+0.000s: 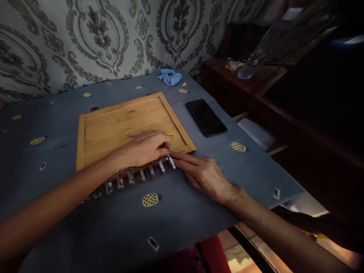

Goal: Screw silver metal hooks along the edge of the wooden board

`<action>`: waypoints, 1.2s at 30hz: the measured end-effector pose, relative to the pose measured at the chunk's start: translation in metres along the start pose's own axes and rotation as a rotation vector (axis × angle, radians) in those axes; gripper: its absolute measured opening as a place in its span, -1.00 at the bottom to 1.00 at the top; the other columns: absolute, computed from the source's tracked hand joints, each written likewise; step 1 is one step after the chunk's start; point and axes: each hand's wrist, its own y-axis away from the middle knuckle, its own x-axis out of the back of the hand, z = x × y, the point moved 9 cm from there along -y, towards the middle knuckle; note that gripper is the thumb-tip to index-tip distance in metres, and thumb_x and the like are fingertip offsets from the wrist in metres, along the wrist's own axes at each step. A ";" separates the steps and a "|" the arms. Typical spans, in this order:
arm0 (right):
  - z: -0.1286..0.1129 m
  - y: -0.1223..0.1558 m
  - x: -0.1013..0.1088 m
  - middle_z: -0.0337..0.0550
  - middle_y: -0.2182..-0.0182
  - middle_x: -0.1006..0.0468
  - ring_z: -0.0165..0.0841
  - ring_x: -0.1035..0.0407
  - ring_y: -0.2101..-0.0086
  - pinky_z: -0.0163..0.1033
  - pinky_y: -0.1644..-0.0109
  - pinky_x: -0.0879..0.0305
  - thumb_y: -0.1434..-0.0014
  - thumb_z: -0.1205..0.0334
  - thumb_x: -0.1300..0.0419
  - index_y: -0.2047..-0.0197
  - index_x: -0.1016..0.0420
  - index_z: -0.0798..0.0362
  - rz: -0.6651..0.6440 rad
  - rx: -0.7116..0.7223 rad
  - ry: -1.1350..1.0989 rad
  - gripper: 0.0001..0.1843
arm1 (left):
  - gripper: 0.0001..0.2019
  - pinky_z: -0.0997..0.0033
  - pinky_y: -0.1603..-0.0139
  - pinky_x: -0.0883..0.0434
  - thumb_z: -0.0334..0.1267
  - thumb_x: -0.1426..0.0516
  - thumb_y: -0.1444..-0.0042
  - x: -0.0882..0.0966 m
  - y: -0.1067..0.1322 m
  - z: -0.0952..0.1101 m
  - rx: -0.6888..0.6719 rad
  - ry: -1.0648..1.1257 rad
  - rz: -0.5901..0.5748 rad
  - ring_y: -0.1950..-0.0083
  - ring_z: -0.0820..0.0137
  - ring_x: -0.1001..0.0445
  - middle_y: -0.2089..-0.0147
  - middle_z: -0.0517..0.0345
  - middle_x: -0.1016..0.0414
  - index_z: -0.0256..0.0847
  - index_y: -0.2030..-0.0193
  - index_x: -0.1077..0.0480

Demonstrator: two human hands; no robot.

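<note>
A framed wooden board [122, 121] lies on the table. Along its near edge runs a row of several curved metal hooks [142, 174], some hidden under my left forearm. My left hand [146, 147] rests over that edge, fingers curled and closed near the end hook; what they pinch is hidden. From the right, my right hand [206, 174] reaches in with its fingers together, their tips closed at the last metal hook. Behind my left hand, a thin screwdriver with a yellow handle [170, 134] lies on the board, its middle covered by the hand.
A black phone [206, 117] lies right of the board. A crumpled blue cloth [170, 77] sits at the back of the table [182, 212]. Beyond the table's right edge stands dark wooden furniture [244, 96] with a clear bottle [256, 57]. A patterned wall [136, 41] closes off the back.
</note>
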 end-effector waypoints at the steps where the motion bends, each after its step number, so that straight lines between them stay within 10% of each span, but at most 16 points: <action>1: 0.000 0.000 0.000 -0.05 -0.09 -0.56 -0.30 -0.59 0.14 -0.25 0.20 -0.55 -0.22 0.53 0.03 -0.12 -0.47 0.02 0.001 -0.001 -0.001 -0.50 | -0.88 0.40 0.27 -0.23 -0.35 -0.10 -0.22 0.002 0.003 0.001 0.000 0.027 0.018 0.33 0.42 -0.40 0.36 0.20 -0.48 -0.22 0.34 -0.42; 10: -0.001 0.001 0.001 0.01 -0.08 -0.56 -0.29 -0.58 0.12 -0.26 0.18 -0.55 -0.27 0.46 0.00 -0.05 -0.50 0.08 -0.003 -0.001 0.000 -0.62 | -0.51 0.12 -0.06 -0.32 -0.12 -0.31 -0.08 -0.013 0.042 0.018 0.077 -0.129 0.237 -0.10 0.10 -0.43 -0.07 -0.05 -0.48 -0.24 -0.08 -0.28; 36: 0.001 0.000 0.000 -0.04 -0.08 -0.57 -0.26 -0.56 0.06 -0.21 0.11 -0.58 -0.28 0.45 0.02 -0.08 -0.52 0.00 0.005 -0.030 -0.032 -0.57 | -0.43 0.06 -0.03 -0.43 -0.24 -0.31 -0.04 -0.027 0.044 -0.001 0.264 0.113 0.379 0.00 0.13 -0.47 0.09 0.00 -0.46 -0.23 -0.09 -0.11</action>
